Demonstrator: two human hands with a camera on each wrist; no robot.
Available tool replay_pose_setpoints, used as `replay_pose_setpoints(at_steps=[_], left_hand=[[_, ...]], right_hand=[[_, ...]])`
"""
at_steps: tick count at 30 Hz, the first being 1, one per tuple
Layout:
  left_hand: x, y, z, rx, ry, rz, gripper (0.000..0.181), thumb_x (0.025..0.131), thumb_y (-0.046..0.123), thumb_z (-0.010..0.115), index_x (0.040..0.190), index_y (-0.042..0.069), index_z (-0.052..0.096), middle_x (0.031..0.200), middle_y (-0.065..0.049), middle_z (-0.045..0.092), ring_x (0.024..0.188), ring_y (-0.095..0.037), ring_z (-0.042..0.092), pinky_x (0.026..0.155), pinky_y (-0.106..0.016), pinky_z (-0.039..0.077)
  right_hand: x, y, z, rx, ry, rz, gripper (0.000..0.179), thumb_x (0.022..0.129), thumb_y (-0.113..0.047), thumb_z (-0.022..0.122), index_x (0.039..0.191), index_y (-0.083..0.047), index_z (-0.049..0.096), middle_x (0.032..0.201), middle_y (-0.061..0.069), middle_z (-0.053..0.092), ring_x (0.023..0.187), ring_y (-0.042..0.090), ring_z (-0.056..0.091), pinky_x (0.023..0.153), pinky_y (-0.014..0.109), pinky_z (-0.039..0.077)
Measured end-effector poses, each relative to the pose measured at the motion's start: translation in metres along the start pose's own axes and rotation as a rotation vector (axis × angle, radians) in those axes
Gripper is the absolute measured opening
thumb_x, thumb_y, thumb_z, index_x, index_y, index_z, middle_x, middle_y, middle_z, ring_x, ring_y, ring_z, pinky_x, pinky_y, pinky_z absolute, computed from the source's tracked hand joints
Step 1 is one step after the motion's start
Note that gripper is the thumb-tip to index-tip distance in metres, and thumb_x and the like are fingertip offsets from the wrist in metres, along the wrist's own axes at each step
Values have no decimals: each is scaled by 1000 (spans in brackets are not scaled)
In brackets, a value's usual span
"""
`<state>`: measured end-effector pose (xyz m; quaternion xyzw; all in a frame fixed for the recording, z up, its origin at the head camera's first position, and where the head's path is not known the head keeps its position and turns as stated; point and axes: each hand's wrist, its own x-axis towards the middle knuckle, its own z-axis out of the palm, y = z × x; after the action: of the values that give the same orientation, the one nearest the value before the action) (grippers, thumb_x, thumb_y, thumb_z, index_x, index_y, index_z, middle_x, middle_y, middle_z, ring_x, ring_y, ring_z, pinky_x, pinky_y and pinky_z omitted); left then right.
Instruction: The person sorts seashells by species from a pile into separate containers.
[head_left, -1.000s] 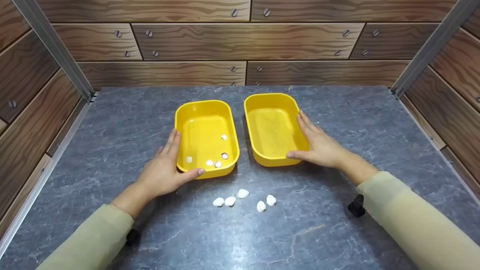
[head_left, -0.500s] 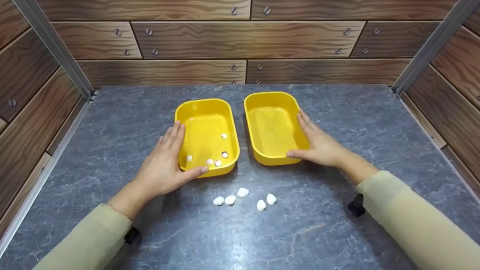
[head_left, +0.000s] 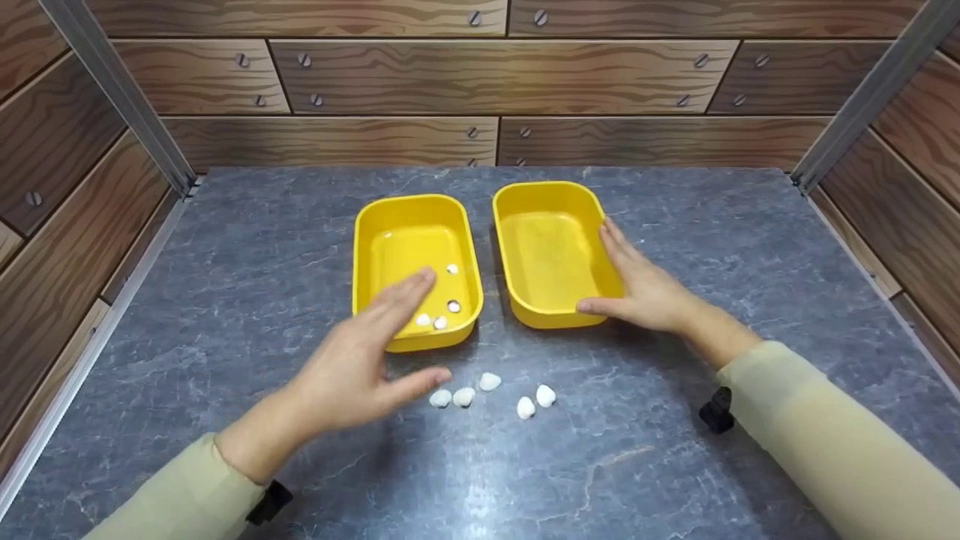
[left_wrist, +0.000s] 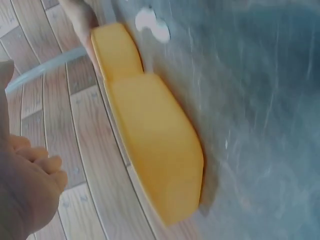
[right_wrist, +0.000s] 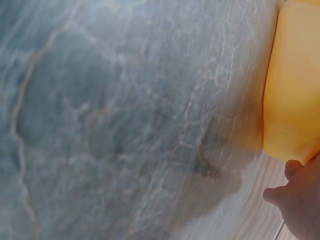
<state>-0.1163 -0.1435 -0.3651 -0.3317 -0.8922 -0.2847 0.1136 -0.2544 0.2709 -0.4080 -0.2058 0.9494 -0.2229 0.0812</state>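
Note:
Two yellow plastic bins stand side by side on the grey marbled table. The left bin (head_left: pixel 405 247) holds several small white seashells (head_left: pixel 453 306), mostly near its front end. My left hand (head_left: pixel 349 364) hovers over that bin's near left corner, fingers extended and thumb apart, with nothing in it; its palm hides part of the rim. Along the right bin's (head_left: pixel 551 255) outer side lie the straight fingers of my right hand (head_left: pixel 652 292), its thumb at the near rim. In front of the bins rest several white seashells (head_left: pixel 490 382). The left wrist view shows the left bin's outer wall (left_wrist: pixel 155 145).
Wood-patterned panels (head_left: pixel 495 75) close off the back and both sides, with metal posts (head_left: pixel 120 97) at the back corners. The marbled table (head_left: pixel 615 465) extends toward me below the loose shells.
My left hand has left the left bin's side and moved right and toward me, now over its near corner. The right hand stays at the right bin; the bins and shells keep their places.

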Motion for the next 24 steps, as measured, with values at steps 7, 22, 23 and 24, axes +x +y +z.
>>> replay_pose_setpoints(at_steps=[7,22,23,24], left_hand=[[-11,5,18,-211,-26,102,78,95,41,82,160,13,50,156,-5,56,142,-23,55,118,-44,42],[-28,-25,51,-391,-221,-127,64,93,35,85,146,5,64,123,-2,76,114,-18,71,102,-42,55],[-29,-28,53,-386,-220,-133,62,93,34,85,144,5,66,120,-1,76,112,-17,71,101,-41,56],[-29,-30,54,-383,-219,-139,60,93,33,85,142,5,67,118,0,76,110,-17,70,100,-41,56]], right_hand=[[0,-1,-1,1,-2,3,122,92,-63,74,171,-13,-5,177,2,-15,160,46,11,123,68,17],[1,2,1,8,9,-24,123,92,-66,73,171,-11,-3,178,5,-13,160,44,12,124,66,19],[0,2,1,8,9,-27,123,91,-67,73,171,-10,-3,178,5,-13,160,44,12,124,66,19],[0,2,1,9,10,-28,124,91,-67,73,171,-10,-2,178,5,-13,160,44,12,124,66,19]])
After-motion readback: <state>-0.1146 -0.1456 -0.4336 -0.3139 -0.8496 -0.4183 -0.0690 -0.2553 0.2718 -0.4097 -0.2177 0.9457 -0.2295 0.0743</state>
